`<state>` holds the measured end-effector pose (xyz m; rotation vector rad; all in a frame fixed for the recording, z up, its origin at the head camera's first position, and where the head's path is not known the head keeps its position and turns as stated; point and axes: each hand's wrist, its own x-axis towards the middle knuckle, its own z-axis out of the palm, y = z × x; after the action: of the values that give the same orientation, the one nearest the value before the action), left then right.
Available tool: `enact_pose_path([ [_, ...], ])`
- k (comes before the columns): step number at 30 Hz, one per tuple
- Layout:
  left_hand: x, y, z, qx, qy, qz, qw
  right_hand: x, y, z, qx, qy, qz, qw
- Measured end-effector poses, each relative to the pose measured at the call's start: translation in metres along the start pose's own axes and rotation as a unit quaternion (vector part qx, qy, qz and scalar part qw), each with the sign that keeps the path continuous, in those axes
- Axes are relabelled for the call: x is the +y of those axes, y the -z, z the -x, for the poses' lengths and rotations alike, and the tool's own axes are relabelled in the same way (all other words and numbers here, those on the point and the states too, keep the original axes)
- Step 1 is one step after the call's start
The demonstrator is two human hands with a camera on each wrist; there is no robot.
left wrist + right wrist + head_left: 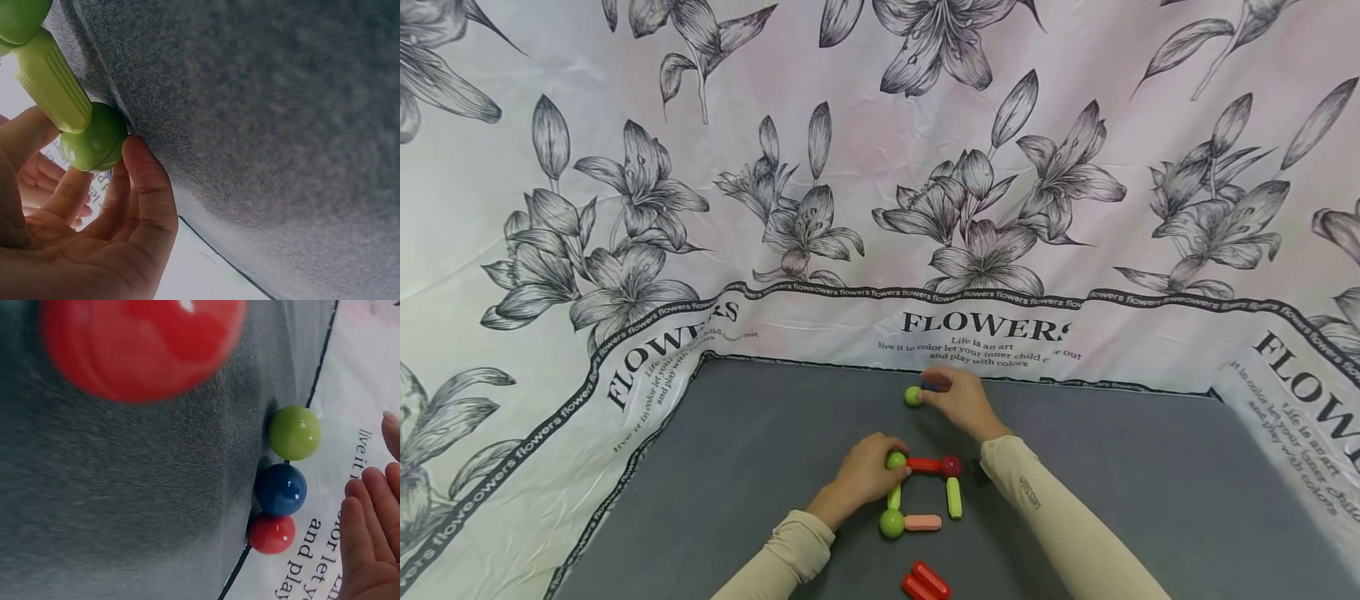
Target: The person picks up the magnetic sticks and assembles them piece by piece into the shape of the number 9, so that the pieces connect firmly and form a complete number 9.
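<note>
We see a green ball (896,461) at the upper left corner of a square-like arrangement on the tabletop (760,475), and the left grip (865,471), a bare hand, pinches it between thumb and fingers. From that ball, a yellow-green rod (894,497) runs down to a second green ball (892,523), and we see a pink rod (922,522) meeting this lower ball on its right. A red rod (923,465) lies between the held ball and a dark red ball (951,467); we cannot tell whether it is joined to the held one. Just below the dark red ball lies a yellow-green stick (954,498)

Farther back, near the tabletop's far edge, we find a lime ball (294,432), a blue ball (280,490) and a small red ball (272,534) in a row, the blue touching the small red. The right grip (961,404) reaches over to them with its fingers straight, and the right wrist view shows a gap between fingers and balls

Nearer to us, two red sticks (927,581) lie side by side. Beige sleeves (1067,529) cover both forearms, and behind everything we see a pale cloth (820,333) printed with lilies and the word "FLOWERS"
</note>
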<state>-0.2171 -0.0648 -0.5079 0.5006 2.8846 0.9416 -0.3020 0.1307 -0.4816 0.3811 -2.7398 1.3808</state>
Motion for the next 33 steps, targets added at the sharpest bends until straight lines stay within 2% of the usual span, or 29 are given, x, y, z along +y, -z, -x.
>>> enact_pose_path([
  [3,0.0,0.0,0.0,0.001,0.002,0.003,1.0,0.0,-0.005,-0.01,-0.013,0.009,0.013,0.9998],
  [9,0.003,0.001,0.002,0.0,-0.002,0.004,1.0,0.0,-0.011,-0.016,-0.034,0.029,0.039,0.9982],
  [18,0.002,0.003,0.003,0.012,-0.008,0.006,0.9999,0.007,-0.019,-0.022,-0.033,0.077,0.093,0.9922],
  [26,0.005,0.004,0.002,0.004,0.006,0.006,1.0,0.016,-0.024,-0.021,-0.059,0.068,0.126,0.988],
  [33,0.004,0.004,0.003,0.003,0.008,0.012,0.9999,0.018,-0.025,-0.018,-0.058,0.063,0.12,0.9891],
])
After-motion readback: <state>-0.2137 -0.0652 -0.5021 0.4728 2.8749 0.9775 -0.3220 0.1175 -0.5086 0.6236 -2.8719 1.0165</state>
